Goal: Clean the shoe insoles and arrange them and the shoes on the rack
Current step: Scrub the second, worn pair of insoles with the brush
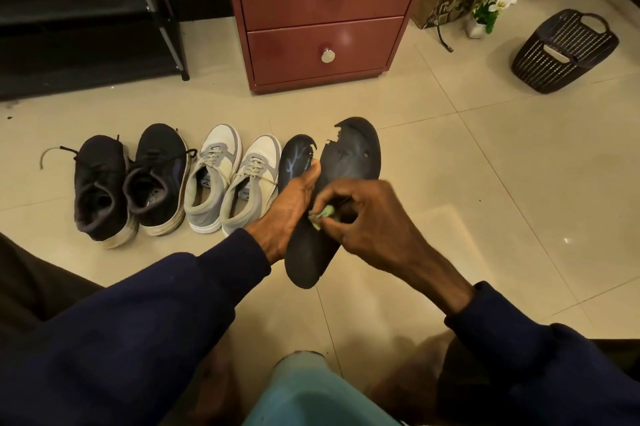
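Dark insole (349, 162) is up mid-frame, over the floor. The left grip (291, 204) wraps its edge and the right grip (360, 218) pinches a small green cloth (322, 214) against it. Second insole (294, 155) lies at eleven o'clock beside the grey-white shoes (235, 180), which have liners inside. Rack (166, 10) at ten, dark basket (564, 51) at two.

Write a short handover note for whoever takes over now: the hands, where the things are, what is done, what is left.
Left hand holds the dark insole. Right hand pinches a small green cloth against it.
A second insole shows behind the left hand, beside the white-grey shoes.
Black shoes and white-grey shoes stand in a row on the floor.
Done: cannot tell if any insole is clean.
Left: finish wiping, then put the insoles and both pairs on the rack, far left.
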